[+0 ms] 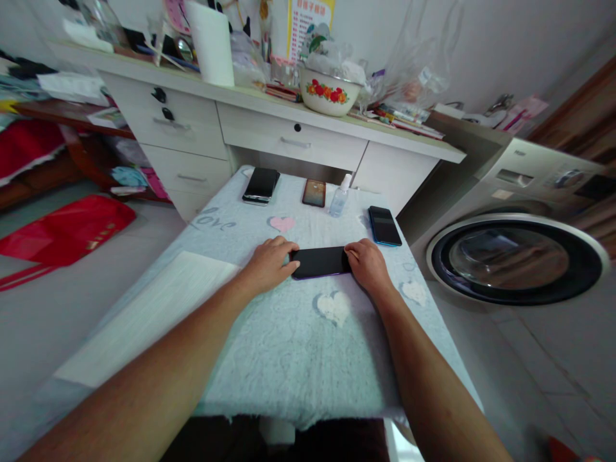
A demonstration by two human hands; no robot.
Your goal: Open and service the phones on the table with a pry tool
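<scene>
A dark-screened smartphone (321,262) lies sideways on the cloth-covered table (289,359), its purple edge towards me. My left hand (272,263) grips its left end, thumb over the near corner. At the opposite end, my right hand (368,262) has its fingers closed on the phone. Beyond the hands, a stack of dark phones (262,185) sits at the far left of the table. A brownish phone (314,192) and a clear spray bottle (339,197) stand near the back edge. Another phone (384,225) with a blue edge rests to the right.
A white cloth (154,314) lies flat on the table's left side. Behind stands a white drawer cabinet (289,138) bearing a paper roll (210,45) and a flowered enamel bowl (330,90). On the right is a washing machine (520,192); a red bag (67,231) is at left.
</scene>
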